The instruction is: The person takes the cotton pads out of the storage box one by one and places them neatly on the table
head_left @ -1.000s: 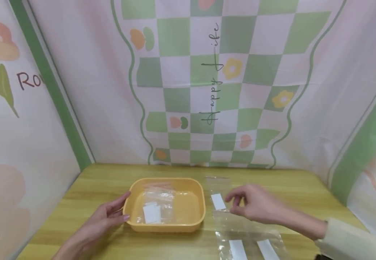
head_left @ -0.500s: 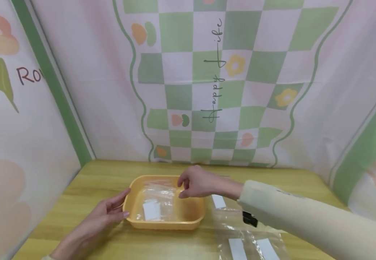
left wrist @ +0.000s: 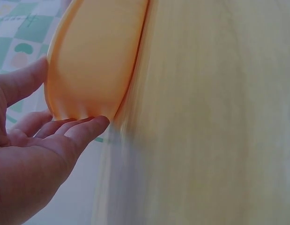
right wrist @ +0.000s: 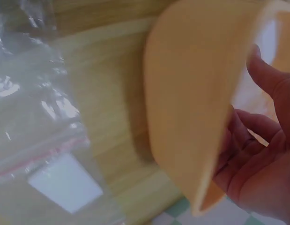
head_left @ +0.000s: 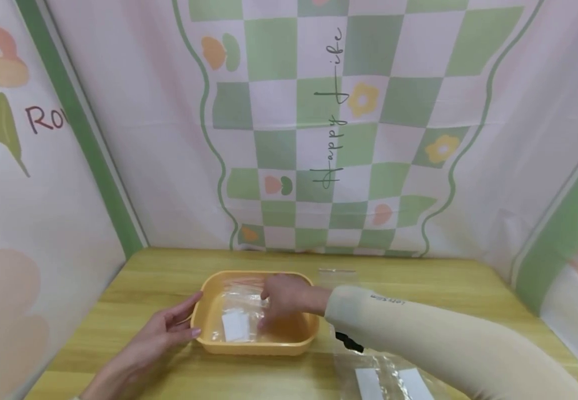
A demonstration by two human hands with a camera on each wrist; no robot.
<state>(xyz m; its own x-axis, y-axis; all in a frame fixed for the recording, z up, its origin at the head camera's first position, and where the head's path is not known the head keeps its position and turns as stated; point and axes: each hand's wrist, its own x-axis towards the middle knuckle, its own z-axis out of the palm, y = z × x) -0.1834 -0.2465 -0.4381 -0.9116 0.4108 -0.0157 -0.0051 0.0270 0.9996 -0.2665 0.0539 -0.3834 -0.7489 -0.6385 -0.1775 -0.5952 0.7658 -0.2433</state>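
A yellow plastic tray (head_left: 289, 349) stands on the table, holding small clear zip bags (head_left: 264, 297) with white cards or labels (head_left: 235, 325) inside them. My left hand (head_left: 161, 328) grips the tray's left end from outside, thumb and fingers spread along the wall. In the left wrist view its fingers (left wrist: 86, 133) bend against the outer wall. My right hand (head_left: 286, 303) is inside the tray over the bags, thumb apart from the fingers. In the right wrist view, the tray wall partly covers that right hand (right wrist: 262, 154); nothing shows between thumb and fingers.
To the right of the tray, more clear zip bags (head_left: 341, 364) with white cards (head_left: 369, 383) lie flat on the wooden table (head_left: 169, 266). The right sleeve (head_left: 409, 328) passes over them. A patterned curtain (head_left: 274, 144) hangs behind the table.
My right hand has moved left from the bag on the table, across the tray's right side, and down inside over the bags. The left hand has stayed on the tray.
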